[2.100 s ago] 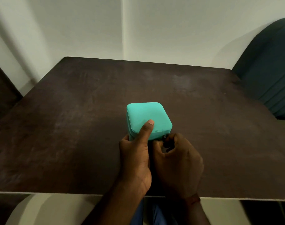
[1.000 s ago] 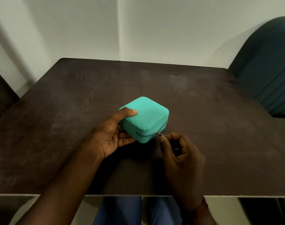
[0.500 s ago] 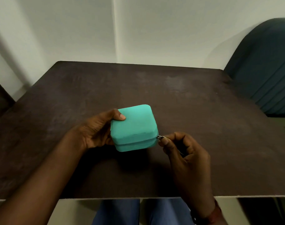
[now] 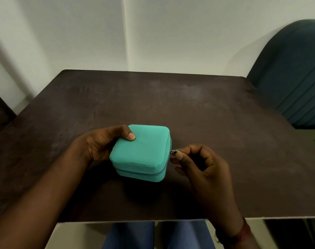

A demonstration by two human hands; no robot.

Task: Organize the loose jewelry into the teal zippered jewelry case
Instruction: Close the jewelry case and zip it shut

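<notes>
Teal jewelry case (image 4: 140, 150) sits on the dark desk (image 4: 189, 108), near its front edge, lid down. The left hand (image 4: 102, 142) grips the case's left side, thumb on the lid; the right hand (image 4: 201, 162) pinches the metal zipper pull (image 4: 173, 151) at the right side. Our judgement: a slack left grip would let the tug drag or spin the case; a jerk at a corner could snag the zipper pull. No loose jewelry in view (inside? we cannot tell); the far zipper run is hidden.
</notes>
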